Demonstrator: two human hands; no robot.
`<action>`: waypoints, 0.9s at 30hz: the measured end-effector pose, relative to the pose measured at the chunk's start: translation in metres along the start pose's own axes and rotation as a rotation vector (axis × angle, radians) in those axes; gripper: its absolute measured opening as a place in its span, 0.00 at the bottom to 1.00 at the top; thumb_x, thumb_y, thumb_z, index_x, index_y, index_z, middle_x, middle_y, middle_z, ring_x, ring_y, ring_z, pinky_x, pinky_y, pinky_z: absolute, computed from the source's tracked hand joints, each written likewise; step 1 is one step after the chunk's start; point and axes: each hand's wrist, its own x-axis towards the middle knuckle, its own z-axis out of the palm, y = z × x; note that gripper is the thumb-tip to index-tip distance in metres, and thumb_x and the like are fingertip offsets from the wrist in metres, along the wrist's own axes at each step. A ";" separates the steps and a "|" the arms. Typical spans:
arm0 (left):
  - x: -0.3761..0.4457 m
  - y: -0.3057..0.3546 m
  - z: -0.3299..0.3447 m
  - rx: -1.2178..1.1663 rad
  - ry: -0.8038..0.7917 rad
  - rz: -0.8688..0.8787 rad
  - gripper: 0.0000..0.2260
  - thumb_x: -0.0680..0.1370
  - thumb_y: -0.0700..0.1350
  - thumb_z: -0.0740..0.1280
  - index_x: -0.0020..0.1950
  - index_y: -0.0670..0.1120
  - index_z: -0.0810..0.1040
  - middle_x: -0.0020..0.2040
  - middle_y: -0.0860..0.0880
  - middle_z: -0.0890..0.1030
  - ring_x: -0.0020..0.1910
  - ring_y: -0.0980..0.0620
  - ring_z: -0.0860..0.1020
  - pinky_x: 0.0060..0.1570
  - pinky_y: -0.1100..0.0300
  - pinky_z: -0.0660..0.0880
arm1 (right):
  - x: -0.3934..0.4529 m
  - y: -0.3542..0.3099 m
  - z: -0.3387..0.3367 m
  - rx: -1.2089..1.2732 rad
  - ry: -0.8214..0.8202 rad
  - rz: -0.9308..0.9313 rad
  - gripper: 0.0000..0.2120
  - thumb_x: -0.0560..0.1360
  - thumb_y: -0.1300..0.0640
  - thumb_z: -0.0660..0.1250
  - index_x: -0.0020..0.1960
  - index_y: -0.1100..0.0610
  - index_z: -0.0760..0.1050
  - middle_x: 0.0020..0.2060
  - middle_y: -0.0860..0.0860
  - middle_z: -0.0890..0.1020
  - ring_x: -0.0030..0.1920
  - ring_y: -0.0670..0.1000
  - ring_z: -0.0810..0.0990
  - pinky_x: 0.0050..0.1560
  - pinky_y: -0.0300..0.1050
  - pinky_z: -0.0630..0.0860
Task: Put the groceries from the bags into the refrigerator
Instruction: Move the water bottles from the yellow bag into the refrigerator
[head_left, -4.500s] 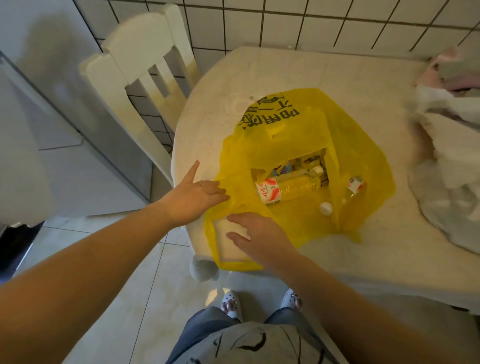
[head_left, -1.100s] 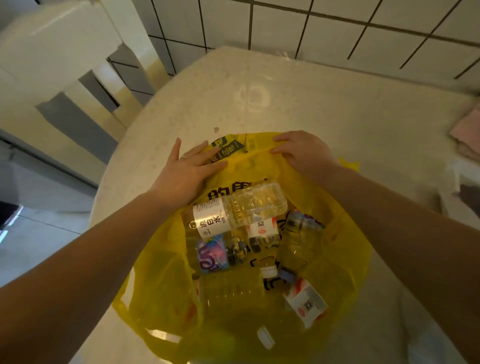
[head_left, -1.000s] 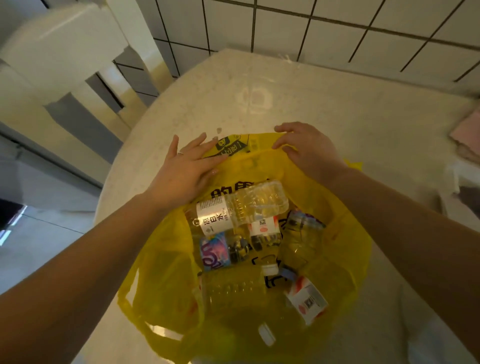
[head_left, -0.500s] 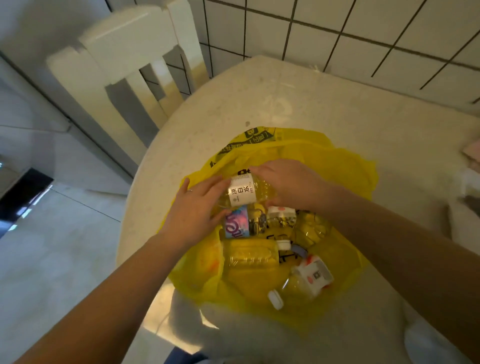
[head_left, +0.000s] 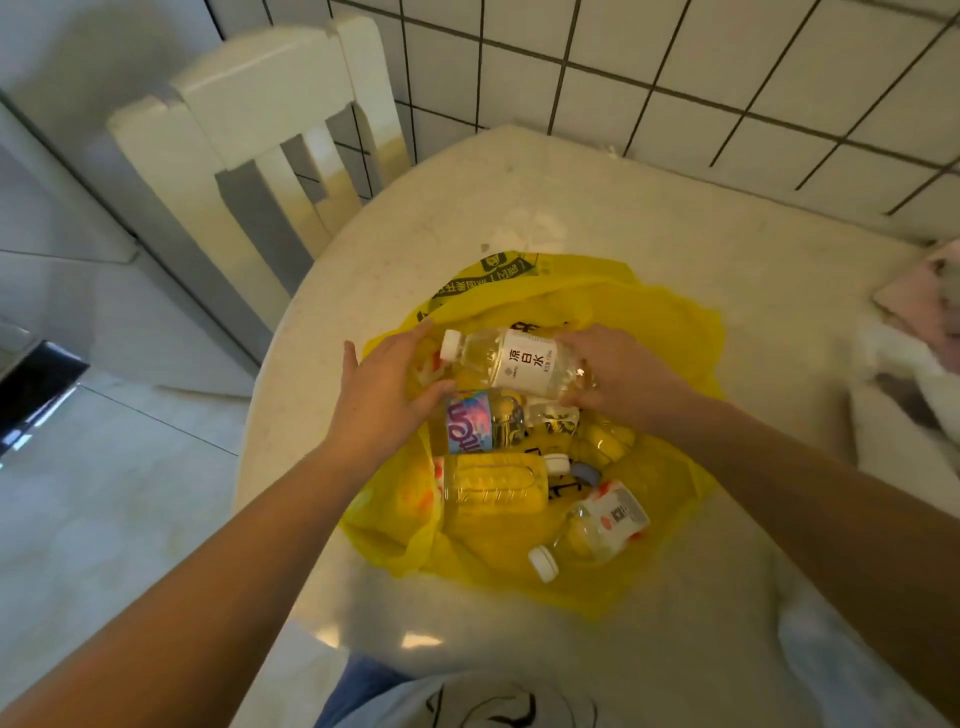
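Water bottle (head_left: 511, 364) with the white label is up out of the yellow bag (head_left: 670, 332), lying sideways, cap pointing left, just above the other bottles. My right hand (head_left: 618, 374) has it by the base end, fingers curled round the body. I'd judge it full, so fairly heavy for its size, with thin plastic walls that give under a squeeze and a smooth skin that could slip; the labelled middle looks like the surest place to hold.

My left hand (head_left: 384, 400) is at the cap side, fingers fairly straight; the thumb touches the pink-and-blue labelled bottle (head_left: 470, 423) below. I can't tell whether it grips anything.

Down in the bag, nearer me, lie a clear ribbed bottle (head_left: 493, 483) and a red-and-white labelled bottle (head_left: 592, 530), white cap toward me.

The bag sits slumped open on the pale round table (head_left: 649, 208). A white chair (head_left: 260, 130) stands far left, against the tiled wall (head_left: 727, 67). The refrigerator isn't clearly in view.
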 end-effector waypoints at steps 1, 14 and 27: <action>-0.002 0.010 0.001 -0.137 0.030 0.000 0.32 0.74 0.53 0.68 0.75 0.51 0.60 0.71 0.53 0.68 0.70 0.55 0.64 0.73 0.49 0.48 | -0.010 0.001 -0.002 0.079 0.033 0.031 0.34 0.69 0.51 0.74 0.71 0.53 0.64 0.64 0.51 0.72 0.64 0.51 0.69 0.61 0.45 0.66; -0.028 0.108 0.001 -1.245 -0.216 -0.129 0.29 0.69 0.38 0.70 0.68 0.47 0.66 0.54 0.55 0.80 0.49 0.57 0.81 0.38 0.65 0.77 | -0.086 -0.033 -0.025 0.701 0.266 0.025 0.27 0.69 0.57 0.74 0.58 0.36 0.66 0.50 0.35 0.77 0.50 0.30 0.75 0.46 0.26 0.71; -0.071 0.102 -0.009 -0.989 0.001 -0.087 0.31 0.63 0.43 0.74 0.64 0.49 0.69 0.60 0.50 0.78 0.57 0.55 0.78 0.54 0.58 0.77 | -0.108 -0.009 0.001 0.300 0.123 -0.106 0.33 0.69 0.53 0.74 0.71 0.51 0.65 0.62 0.49 0.74 0.64 0.46 0.71 0.62 0.38 0.67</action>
